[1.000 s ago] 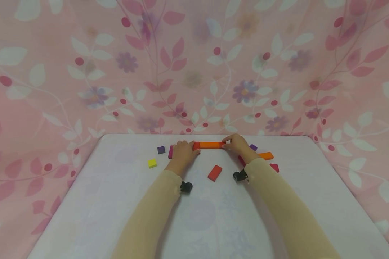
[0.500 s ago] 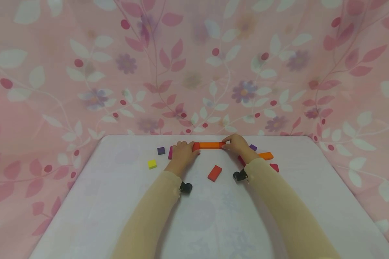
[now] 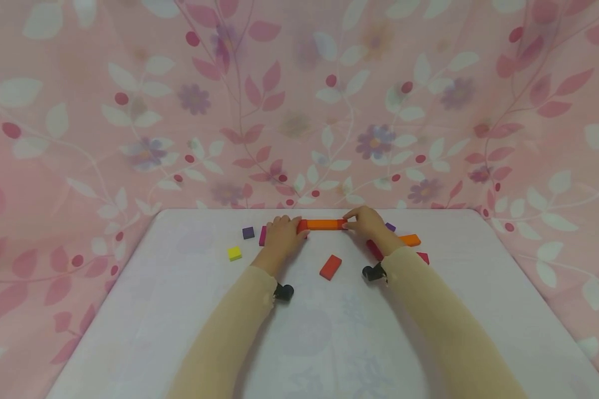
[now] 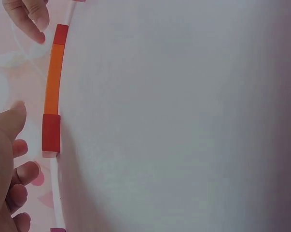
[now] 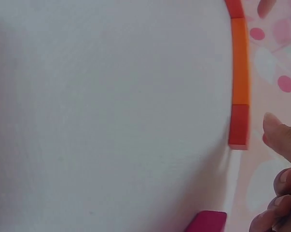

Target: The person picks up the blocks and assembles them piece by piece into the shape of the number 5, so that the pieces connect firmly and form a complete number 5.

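A long orange block (image 3: 322,224) lies lengthwise near the back of the table, with a red block at each end. My left hand (image 3: 281,239) is by the left red block (image 4: 51,133). In the left wrist view its thumb and loosely bent fingers stand apart from that block. At the other end, my right hand (image 3: 369,226) is beside the right red block (image 5: 239,124), and a gap shows between its fingertip and the block in the right wrist view. A magenta block (image 3: 263,236) is partly hidden behind my left hand.
A loose red block (image 3: 331,267) lies between my forearms. To the left are a dark purple block (image 3: 248,233) and a yellow block (image 3: 234,254). Around my right wrist lie a crimson block (image 3: 374,249), an orange block (image 3: 410,240) and a purple block (image 3: 390,227).
My right hand and forearm have shifted slightly to the right, and my left forearm slightly left and toward me. The row of blocks stays in place.
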`<state>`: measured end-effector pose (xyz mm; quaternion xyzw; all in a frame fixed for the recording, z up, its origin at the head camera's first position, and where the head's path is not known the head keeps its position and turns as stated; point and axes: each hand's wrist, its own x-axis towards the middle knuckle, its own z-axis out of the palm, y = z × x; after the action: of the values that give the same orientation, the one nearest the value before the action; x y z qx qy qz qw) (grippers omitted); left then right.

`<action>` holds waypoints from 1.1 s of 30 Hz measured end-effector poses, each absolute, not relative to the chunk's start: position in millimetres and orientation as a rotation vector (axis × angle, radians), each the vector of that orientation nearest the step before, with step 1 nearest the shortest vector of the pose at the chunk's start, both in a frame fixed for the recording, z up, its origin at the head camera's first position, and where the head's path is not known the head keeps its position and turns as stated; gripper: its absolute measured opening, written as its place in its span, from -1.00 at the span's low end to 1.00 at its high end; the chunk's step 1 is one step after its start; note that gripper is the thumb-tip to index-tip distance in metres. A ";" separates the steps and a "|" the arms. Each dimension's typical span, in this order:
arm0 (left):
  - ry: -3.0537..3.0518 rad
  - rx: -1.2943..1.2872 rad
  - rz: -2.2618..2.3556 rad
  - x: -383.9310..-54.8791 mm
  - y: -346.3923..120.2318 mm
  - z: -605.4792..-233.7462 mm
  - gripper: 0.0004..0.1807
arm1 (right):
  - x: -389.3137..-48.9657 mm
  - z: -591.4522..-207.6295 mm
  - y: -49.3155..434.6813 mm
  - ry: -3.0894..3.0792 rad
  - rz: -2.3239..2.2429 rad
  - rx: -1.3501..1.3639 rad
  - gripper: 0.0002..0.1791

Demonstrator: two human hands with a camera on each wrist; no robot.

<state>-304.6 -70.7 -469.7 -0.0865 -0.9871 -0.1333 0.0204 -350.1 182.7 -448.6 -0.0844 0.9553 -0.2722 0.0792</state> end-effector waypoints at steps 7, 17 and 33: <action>-3.013 -0.396 -0.446 -293.6 -71.0 -463.1 -0.39 | -337.0 -434.9 190.3 2.875 -0.806 -0.316 -0.59; -3.006 -0.520 -0.427 -274.4 -64.6 -447.3 -0.36 | -311.3 -420.5 210.7 2.846 -0.827 -0.292 -0.56; -3.050 -0.634 -0.515 -247.6 -50.0 -445.0 -0.41 | -282.0 -405.4 249.8 2.916 -0.857 -0.355 -0.57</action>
<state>-247.6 -50.0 -445.0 -0.2008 -0.9659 -0.1631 -0.0080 -282.0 249.8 -405.4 -0.1158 0.9522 -0.2798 0.0410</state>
